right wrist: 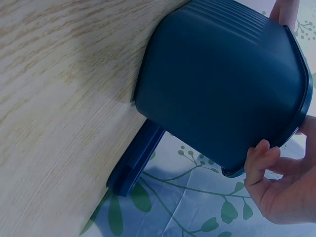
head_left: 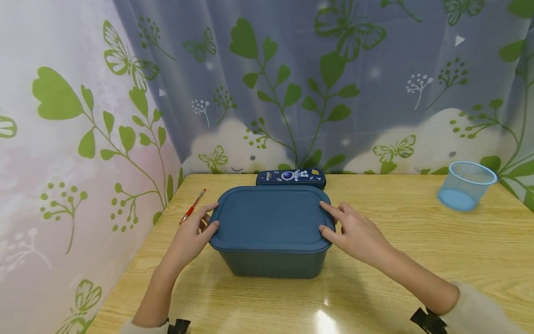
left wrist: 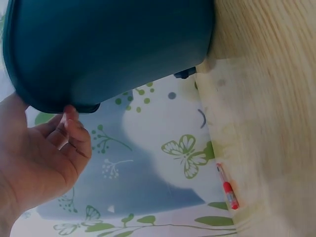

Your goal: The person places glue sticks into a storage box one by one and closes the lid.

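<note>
A dark blue-green plastic storage box (head_left: 273, 265) stands on the table with its matching lid (head_left: 270, 218) on top. My left hand (head_left: 193, 239) grips the lid's left edge, thumb above. In the left wrist view, the other fingers (left wrist: 74, 131) curl below the rim. At the opposite end, my right hand (head_left: 356, 232) holds the lid's right edge, with thumb and index finger on the top surface. Its remaining fingers (right wrist: 261, 158) bend under the rim in the right wrist view. The inside of the box is hidden.
Behind the box lies a dark blue space-themed pencil case (head_left: 290, 177). A red pen (head_left: 191, 209) is on the table (head_left: 396, 204) beyond my left hand. Far right stands a light blue mesh basket (head_left: 462, 199). Leaf-patterned curtains (head_left: 292, 93) hang along the back and left.
</note>
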Demonstrator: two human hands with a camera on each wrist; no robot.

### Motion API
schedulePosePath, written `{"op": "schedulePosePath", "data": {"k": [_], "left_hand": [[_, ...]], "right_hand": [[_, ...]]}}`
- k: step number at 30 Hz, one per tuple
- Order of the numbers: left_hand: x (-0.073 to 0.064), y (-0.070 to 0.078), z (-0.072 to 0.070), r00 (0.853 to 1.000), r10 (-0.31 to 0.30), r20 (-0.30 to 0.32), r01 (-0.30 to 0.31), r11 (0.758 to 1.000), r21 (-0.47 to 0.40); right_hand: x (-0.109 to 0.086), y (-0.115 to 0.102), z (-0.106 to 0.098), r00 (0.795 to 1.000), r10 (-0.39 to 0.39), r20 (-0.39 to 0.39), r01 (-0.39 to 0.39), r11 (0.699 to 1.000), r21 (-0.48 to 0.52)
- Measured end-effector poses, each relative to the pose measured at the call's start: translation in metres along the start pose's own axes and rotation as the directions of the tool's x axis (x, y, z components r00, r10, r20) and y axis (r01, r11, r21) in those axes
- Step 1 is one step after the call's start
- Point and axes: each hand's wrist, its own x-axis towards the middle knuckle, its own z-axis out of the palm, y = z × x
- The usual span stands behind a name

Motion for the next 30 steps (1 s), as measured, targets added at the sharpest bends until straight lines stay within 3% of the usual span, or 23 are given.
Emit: {"op": "schedulePosePath", "data": {"k": [12,23,30], "left_hand": [[0.0,-0.003,0.006,0.999,0.007,-0.031,-0.008,0.999,-0.045],[-0.004,-0.003,0.008,0.999,-0.031,-0.034,0.027,0.995,-0.101],[-0.004,-0.004,0.008,0.999,-0.02,-0.041,0.016,0.996,-0.091]], "right_hand": [[-0.001,0.002,0.001,1.0,0.004,-0.009,-0.004,1.0,0.022],[-0.007,0.009,0.014,0.997,0.077,0.021,-0.079,0.972,0.221],[-0.008,0.01,0.015,0.996,0.077,0.05,-0.087,0.961,0.263]]}}
